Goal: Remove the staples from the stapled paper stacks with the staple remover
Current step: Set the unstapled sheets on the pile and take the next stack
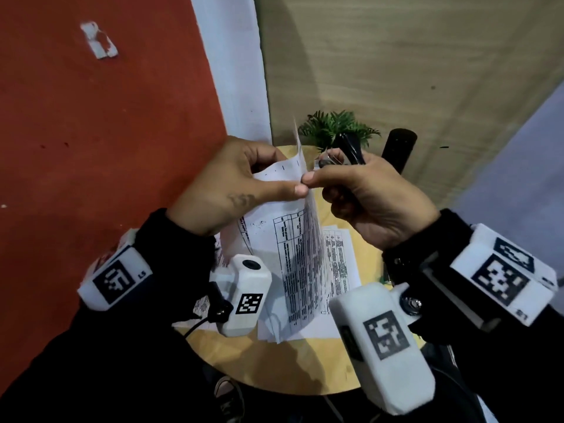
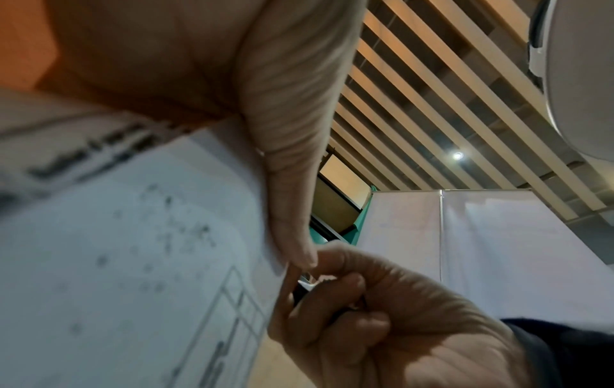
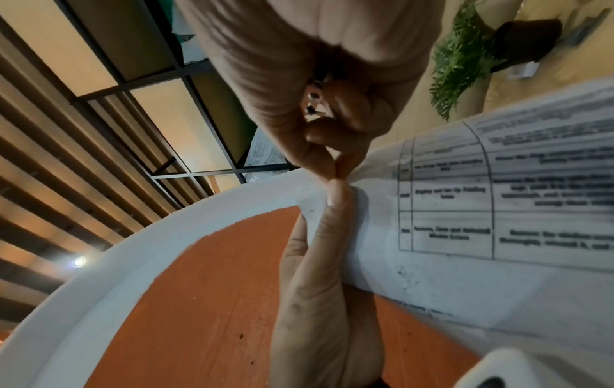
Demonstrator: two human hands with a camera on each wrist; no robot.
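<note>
Two hands are raised over a round wooden table (image 1: 276, 366): stapled paper stack (image 1: 293, 254), table print too blurry to read, is pinched by left hand (image 1: 232, 186); black staple remover (image 1: 351, 149) is gripped in right hand (image 1: 375, 203), thumb and finger pinching at the stack's edge.

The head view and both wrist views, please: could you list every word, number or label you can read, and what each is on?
"L5": side of the marker block on the left wrist.
Printed table on the held paper stack: too blurred to read in every view.
Sheets lying on the round table: text too small.
Square coded markers on the wrist cameras: patterns only, no words.
</note>
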